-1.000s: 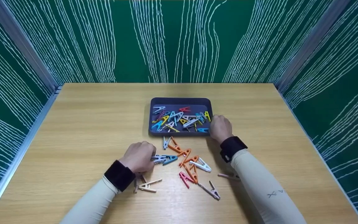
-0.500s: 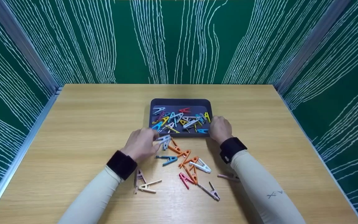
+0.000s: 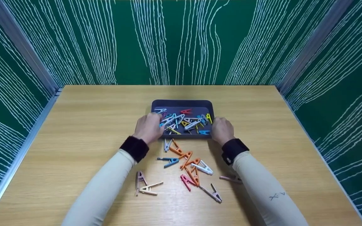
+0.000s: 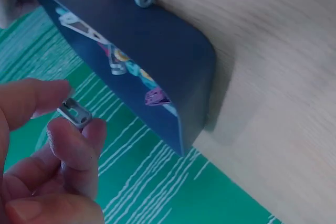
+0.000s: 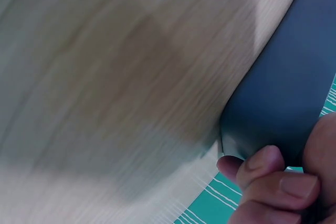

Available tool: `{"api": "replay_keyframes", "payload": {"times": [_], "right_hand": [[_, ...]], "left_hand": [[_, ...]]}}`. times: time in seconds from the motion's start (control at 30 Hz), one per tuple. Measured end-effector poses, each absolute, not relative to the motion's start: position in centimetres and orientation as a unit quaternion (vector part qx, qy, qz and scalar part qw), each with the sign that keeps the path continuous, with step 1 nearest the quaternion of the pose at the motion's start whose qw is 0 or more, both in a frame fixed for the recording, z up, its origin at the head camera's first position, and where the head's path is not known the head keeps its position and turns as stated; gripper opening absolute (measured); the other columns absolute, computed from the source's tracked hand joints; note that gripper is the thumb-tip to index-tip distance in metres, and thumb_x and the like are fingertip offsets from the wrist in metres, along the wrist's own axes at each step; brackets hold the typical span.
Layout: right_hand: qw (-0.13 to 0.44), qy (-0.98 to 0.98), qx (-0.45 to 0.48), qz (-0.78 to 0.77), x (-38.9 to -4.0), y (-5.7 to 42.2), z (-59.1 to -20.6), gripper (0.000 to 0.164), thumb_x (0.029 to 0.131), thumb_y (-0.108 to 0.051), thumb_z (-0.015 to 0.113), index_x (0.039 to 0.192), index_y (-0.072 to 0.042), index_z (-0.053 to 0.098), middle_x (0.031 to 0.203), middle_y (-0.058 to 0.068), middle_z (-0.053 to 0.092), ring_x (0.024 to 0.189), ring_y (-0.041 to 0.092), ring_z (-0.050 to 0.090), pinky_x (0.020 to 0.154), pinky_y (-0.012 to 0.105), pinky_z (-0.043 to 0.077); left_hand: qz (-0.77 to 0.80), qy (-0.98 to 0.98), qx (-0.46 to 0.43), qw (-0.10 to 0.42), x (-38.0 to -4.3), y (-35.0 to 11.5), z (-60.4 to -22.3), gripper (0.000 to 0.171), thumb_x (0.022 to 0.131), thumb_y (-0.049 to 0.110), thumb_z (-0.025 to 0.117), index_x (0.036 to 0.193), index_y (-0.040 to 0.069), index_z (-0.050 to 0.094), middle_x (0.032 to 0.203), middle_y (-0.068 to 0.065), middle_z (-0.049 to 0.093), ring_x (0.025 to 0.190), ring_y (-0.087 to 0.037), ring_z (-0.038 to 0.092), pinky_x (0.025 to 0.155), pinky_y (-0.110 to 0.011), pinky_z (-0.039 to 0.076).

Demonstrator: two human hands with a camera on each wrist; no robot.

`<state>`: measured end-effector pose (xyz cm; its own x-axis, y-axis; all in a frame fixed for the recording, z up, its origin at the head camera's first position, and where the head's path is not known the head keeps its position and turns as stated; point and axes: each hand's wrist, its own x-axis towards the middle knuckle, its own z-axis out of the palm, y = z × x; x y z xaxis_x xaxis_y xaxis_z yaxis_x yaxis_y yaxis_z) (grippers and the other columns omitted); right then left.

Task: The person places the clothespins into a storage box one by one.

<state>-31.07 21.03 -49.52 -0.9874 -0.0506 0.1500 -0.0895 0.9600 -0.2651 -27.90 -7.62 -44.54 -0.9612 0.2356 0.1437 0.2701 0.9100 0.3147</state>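
My left hand (image 3: 149, 127) is over the left side of the dark tray (image 3: 184, 136). Between its thumb and fingers it pinches a pale grey-blue clothespin (image 4: 77, 115), held above the rim in the left wrist view. Several colourful clothespins lie jumbled inside the tray, among them a red clothespin (image 3: 186, 111) and a yellow clothespin (image 3: 209, 118). My right hand (image 3: 222, 130) grips the tray's right front corner. In the right wrist view, curled fingers (image 5: 283, 187) lie against the tray wall (image 5: 278, 87).
Loose clothespins lie on the wooden table (image 3: 90, 135) before the tray: several orange clothespins (image 3: 187, 155), a blue clothespin (image 3: 171, 161), a white clothespin (image 3: 203, 168), a pink clothespin (image 3: 186, 181) and a cream clothespin (image 3: 149, 189). Green panels (image 3: 196, 40) stand behind and at both sides.
My left hand has lifted the pale clothespin from beside the blue one and carried it forward over the tray. The right hand has stayed at the tray's corner.
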Motion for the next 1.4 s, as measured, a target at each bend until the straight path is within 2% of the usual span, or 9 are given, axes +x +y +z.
{"api": "replay_keyframes", "payload": {"times": [0.2,0.3,0.67,0.83,0.93,1.1,1.2,1.3,1.4], "right_hand": [[0.063,-0.989,0.031,0.134,-31.1,21.0,-49.5,0.016,0.087,0.001,0.059,0.094,0.01,0.069,0.091,0.028,0.07,0.084,0.042,0.069,0.072,0.055,0.056],[0.072,-0.988,0.037,0.129,-31.0,20.9,-49.5,0.016,0.087,0.001,0.058,0.094,0.011,0.069,0.092,0.029,0.07,0.084,0.044,0.069,0.073,0.055,0.057],[0.062,-0.988,0.037,0.139,-30.9,20.8,-49.6,0.015,0.087,0.001,0.06,0.095,0.011,0.068,0.093,0.029,0.07,0.086,0.044,0.069,0.075,0.056,0.056],[0.062,-0.987,0.039,0.14,-30.8,21.0,-49.4,0.016,0.087,0.001,0.06,0.097,0.011,0.067,0.093,0.03,0.069,0.087,0.045,0.069,0.076,0.056,0.055],[0.061,-0.988,0.036,0.139,-30.9,21.0,-49.3,0.016,0.087,0.001,0.06,0.096,0.011,0.068,0.093,0.029,0.07,0.086,0.044,0.069,0.075,0.056,0.056],[0.054,-0.988,0.033,0.143,-30.9,20.9,-49.3,0.016,0.088,0.001,0.059,0.097,0.01,0.069,0.094,0.028,0.07,0.086,0.043,0.069,0.075,0.055,0.055],[0.06,-0.987,0.035,0.142,-31.0,20.9,-49.3,0.016,0.087,0.001,0.058,0.095,0.01,0.069,0.092,0.028,0.07,0.085,0.043,0.069,0.074,0.055,0.055],[0.073,-0.988,0.04,0.134,-31.0,21.0,-49.4,0.017,0.086,0.0,0.057,0.092,0.011,0.069,0.089,0.03,0.07,0.082,0.045,0.069,0.071,0.056,0.056],[0.078,-0.988,0.041,0.126,-31.1,21.0,-49.4,0.017,0.086,0.0,0.057,0.09,0.01,0.069,0.088,0.03,0.07,0.081,0.045,0.07,0.07,0.056,0.056]], "left_hand": [[-0.164,-0.98,-0.1,0.048,-29.8,-7.3,-45.2,0.017,0.094,0.02,0.074,0.093,0.004,0.071,0.088,-0.009,0.069,0.079,-0.026,0.066,0.073,-0.044,0.055],[-0.172,-0.98,-0.084,0.051,-30.6,-7.1,-45.5,0.016,0.094,0.019,0.073,0.093,0.003,0.071,0.088,-0.009,0.07,0.081,-0.026,0.067,0.074,-0.044,0.056],[-0.177,-0.978,-0.08,0.071,-31.2,-7.6,-46.6,0.037,0.094,0.024,0.077,0.123,0.002,0.071,0.112,-0.015,0.07,0.1,-0.033,0.069,0.084,-0.047,0.056],[-0.187,-0.974,-0.093,0.085,-30.4,-8.0,-46.5,0.04,0.096,0.021,0.075,0.13,0.002,0.068,0.122,-0.016,0.07,0.103,-0.034,0.069,0.087,-0.048,0.056],[-0.186,-0.974,-0.098,0.084,-29.6,-8.2,-46.1,0.039,0.097,0.024,0.073,0.13,0.002,0.067,0.123,-0.016,0.069,0.098,-0.032,0.07,0.084,-0.046,0.056],[-0.161,-0.977,-0.106,0.09,-27.9,-8.6,-45.6,0.029,0.096,0.027,0.074,0.109,0.001,0.073,0.094,-0.013,0.071,0.073,-0.027,0.066,0.067,-0.043,0.056],[-0.141,-0.979,-0.115,0.086,-26.5,-8.9,-45.4,0.027,0.093,0.029,0.077,0.091,0.002,0.072,0.075,-0.008,0.066,0.061,-0.023,0.06,0.058,-0.04,0.054],[-0.125,-0.983,-0.124,0.058,-24.7,-9.1,-45.4,0.036,0.091,0.033,0.079,0.073,0.006,0.064,0.062,-0.002,0.056,0.053,-0.018,0.051,0.052,-0.036,0.05],[-0.114,-0.985,-0.13,0.03,-22.8,-9.4,-45.5,0.045,0.089,0.037,0.08,0.062,0.011,0.055,0.055,0.002,0.048,0.05,-0.015,0.046,0.05,-0.033,0.047]]}}
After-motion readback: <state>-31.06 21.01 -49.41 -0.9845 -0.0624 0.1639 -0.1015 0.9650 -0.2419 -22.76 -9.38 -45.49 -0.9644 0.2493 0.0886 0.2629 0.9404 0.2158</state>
